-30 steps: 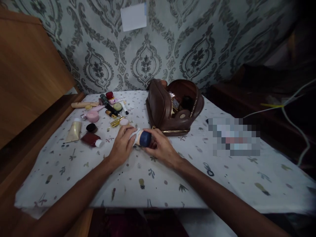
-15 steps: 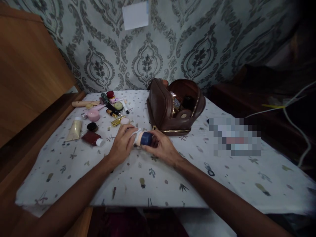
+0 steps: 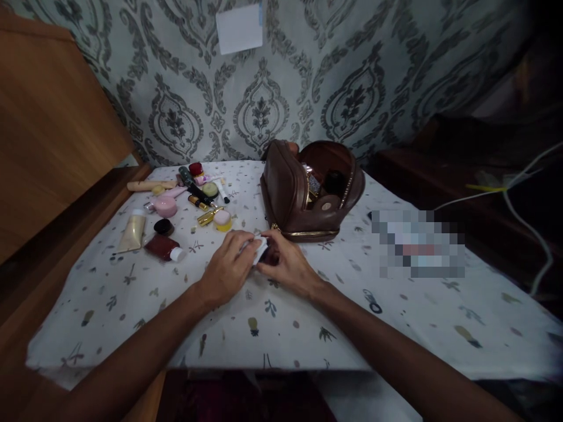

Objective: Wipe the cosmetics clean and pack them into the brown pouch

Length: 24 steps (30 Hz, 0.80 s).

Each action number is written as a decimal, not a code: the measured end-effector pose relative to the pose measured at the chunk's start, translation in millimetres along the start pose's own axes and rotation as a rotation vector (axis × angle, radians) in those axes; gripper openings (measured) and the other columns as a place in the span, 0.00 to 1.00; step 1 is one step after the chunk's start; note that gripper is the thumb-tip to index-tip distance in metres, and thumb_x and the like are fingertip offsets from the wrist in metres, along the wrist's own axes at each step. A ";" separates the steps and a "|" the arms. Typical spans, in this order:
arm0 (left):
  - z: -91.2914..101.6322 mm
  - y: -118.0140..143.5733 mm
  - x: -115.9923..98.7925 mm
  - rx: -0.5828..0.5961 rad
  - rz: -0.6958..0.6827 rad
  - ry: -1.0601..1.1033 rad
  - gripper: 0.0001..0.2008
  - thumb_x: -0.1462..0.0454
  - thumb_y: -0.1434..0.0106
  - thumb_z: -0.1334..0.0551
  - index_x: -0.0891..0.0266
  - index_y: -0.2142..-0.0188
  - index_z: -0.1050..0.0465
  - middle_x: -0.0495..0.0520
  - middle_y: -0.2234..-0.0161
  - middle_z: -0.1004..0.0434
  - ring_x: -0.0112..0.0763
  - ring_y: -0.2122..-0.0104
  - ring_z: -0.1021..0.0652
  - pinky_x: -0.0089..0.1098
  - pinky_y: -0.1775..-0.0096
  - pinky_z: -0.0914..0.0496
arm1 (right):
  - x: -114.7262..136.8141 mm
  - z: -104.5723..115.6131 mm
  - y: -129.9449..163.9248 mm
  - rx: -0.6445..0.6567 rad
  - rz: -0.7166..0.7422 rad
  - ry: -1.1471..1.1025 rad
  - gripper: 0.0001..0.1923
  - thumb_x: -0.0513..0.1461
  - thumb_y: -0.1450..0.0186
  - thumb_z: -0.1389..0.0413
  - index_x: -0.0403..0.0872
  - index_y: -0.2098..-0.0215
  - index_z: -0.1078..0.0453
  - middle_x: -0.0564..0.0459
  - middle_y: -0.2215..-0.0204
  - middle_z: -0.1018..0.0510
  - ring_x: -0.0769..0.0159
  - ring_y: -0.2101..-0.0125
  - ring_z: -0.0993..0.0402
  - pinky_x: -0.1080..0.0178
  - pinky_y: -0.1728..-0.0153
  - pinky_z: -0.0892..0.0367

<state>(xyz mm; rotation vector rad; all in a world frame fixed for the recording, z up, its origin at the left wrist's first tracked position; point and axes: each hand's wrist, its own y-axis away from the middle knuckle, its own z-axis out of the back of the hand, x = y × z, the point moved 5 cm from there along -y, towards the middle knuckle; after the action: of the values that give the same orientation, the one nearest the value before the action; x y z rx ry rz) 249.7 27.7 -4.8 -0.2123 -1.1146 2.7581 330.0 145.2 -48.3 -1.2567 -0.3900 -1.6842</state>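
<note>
My left hand (image 3: 229, 266) and my right hand (image 3: 288, 265) meet over the patterned tablecloth (image 3: 264, 328), just in front of an open brown leather pouch (image 3: 290, 193). Between the fingertips shows a white tissue (image 3: 260, 249), pressed by my left hand over a small item. My right hand pinches that item from the other side. The item itself is hidden by the tissue and fingers. Several small things stand inside the pouch.
Cosmetics lie scattered at the left: a cream tube (image 3: 132, 231), a dark red bottle (image 3: 162, 247), a black-lidded jar (image 3: 163, 226), a pink jar (image 3: 166, 206), a small yellow-based jar (image 3: 223, 220). A wooden board (image 3: 53, 129) rises left. White cables (image 3: 519, 199) hang right.
My left hand has slid right with the tissue and now covers the blue-capped container that showed between the hands. The small yellow-based jar behind it is uncovered.
</note>
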 end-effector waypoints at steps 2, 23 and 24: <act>-0.1 -1.2 -2.4 0.005 -0.027 0.017 0.14 0.72 0.31 0.47 0.67 0.47 0.33 0.64 0.54 0.30 0.41 0.52 0.30 0.44 0.50 0.28 | 3.9 1.1 -0.4 0.002 -0.011 0.010 0.22 0.38 0.45 0.40 0.47 0.52 0.36 0.56 0.70 0.28 0.67 0.71 0.30 0.63 0.68 0.32; -6.2 5.7 14.9 0.051 0.159 0.009 0.15 0.65 0.29 0.47 0.61 0.45 0.31 0.63 0.50 0.33 0.43 0.49 0.31 0.48 0.49 0.30 | 4.2 3.4 0.0 -0.018 -0.034 0.067 0.25 0.37 0.45 0.40 0.47 0.50 0.38 0.56 0.68 0.27 0.67 0.72 0.30 0.63 0.68 0.32; -6.4 5.1 13.3 0.057 0.135 0.001 0.15 0.66 0.29 0.47 0.60 0.45 0.31 0.63 0.50 0.33 0.44 0.49 0.31 0.48 0.49 0.30 | 3.0 3.0 -0.5 -0.017 -0.042 0.055 0.24 0.38 0.45 0.40 0.47 0.51 0.38 0.57 0.70 0.28 0.67 0.73 0.30 0.64 0.69 0.32</act>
<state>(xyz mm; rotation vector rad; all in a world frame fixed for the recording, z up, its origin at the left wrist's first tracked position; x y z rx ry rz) 237.4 31.0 -13.9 -0.2923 -1.0564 2.9026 331.3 146.2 -44.3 -1.2191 -0.3721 -1.7569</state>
